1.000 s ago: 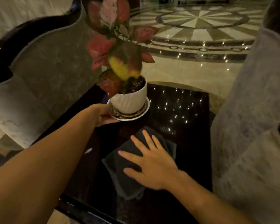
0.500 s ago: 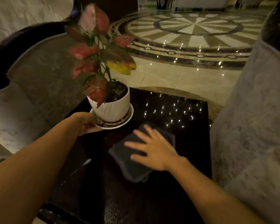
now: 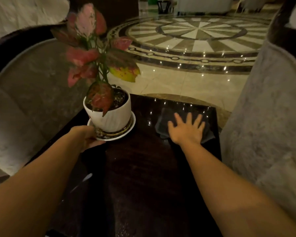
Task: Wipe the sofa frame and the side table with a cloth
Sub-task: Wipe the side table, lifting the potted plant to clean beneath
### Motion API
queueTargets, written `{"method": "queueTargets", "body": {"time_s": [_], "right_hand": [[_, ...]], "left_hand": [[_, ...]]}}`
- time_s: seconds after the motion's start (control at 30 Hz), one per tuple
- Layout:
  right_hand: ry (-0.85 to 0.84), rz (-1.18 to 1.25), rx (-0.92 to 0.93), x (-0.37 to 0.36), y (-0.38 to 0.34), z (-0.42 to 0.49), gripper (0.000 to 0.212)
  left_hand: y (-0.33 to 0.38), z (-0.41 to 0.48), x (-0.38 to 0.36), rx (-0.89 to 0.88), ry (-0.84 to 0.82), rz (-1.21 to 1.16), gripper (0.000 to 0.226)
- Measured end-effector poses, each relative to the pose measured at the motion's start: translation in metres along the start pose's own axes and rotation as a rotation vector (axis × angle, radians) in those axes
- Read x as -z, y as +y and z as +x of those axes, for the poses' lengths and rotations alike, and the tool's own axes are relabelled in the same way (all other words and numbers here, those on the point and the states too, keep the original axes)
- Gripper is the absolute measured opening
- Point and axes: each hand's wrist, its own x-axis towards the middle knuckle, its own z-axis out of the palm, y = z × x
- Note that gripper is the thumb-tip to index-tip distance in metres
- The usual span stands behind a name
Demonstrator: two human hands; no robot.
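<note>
On side table (image 3: pixel 143 168): right hand (image 3: pixel 186 132), fingers spread, flattens cloth (image 3: pixel 162 122); left hand (image 3: pixel 87 137) clamps saucer (image 3: pixel 126 132). Risk: top-heavy potted plant (image 3: pixel 109 115) tipping.

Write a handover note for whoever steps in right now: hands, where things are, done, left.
Left hand: gripping the rim of the saucer under the white plant pot, at the side table's left edge.
Right hand: flat, fingers spread, pressing the dark cloth onto the side table near its far right corner.
Done: cannot tell which areas are already wiped.
Left: rest of the tabletop, spot under the pot, sofa frame.
</note>
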Motion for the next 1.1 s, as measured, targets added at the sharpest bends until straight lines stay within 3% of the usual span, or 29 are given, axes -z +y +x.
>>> {"method": "queueTargets", "body": {"time_s": [0.07,0.23,0.3,0.4,0.5,0.57,0.7,0.77,0.87,0.97,1.1], "right_hand": [[-0.023,0.006,-0.177,0.01,0.0,0.021,0.069],[-0.088,0.008,-0.16,0.027,0.002,0.026,0.065],[-0.09,0.017,-0.059,0.021,-0.009,-0.006,0.063],[0.011,0.053,0.246,-0.018,-0.04,-0.098,0.063],[0.025,0.05,0.453,-0.037,-0.025,-0.15,0.066],[0.006,0.035,0.313,-0.024,0.001,-0.106,0.067],[-0.136,0.091,-0.144,0.028,0.026,0.016,0.069],[-0.168,0.077,-0.151,0.038,0.02,0.036,0.066],[-0.141,0.055,0.037,0.025,-0.008,-0.014,0.062],[-0.03,0.057,0.322,-0.017,-0.029,-0.14,0.06],[-0.08,0.004,0.46,-0.036,0.006,-0.261,0.066]], "left_hand": [[-0.005,0.003,-0.004,-0.005,-0.002,-0.033,0.044],[-0.009,0.0,-0.014,0.024,0.031,-0.057,0.042],[-0.004,-0.007,-0.015,0.035,0.031,-0.037,0.041],[0.004,-0.015,-0.015,0.03,0.03,-0.015,0.039],[0.008,-0.014,-0.017,0.017,0.027,-0.022,0.04],[0.008,-0.015,-0.018,0.013,0.011,-0.032,0.039],[0.005,-0.01,-0.025,-0.008,0.013,0.024,0.042],[0.004,-0.007,-0.026,-0.012,0.013,-0.039,0.044],[0.007,-0.02,-0.025,-0.009,0.001,-0.084,0.045],[0.009,-0.037,-0.028,-0.03,-0.026,-0.105,0.046],[0.012,-0.043,-0.028,-0.048,-0.043,-0.125,0.044]]}}
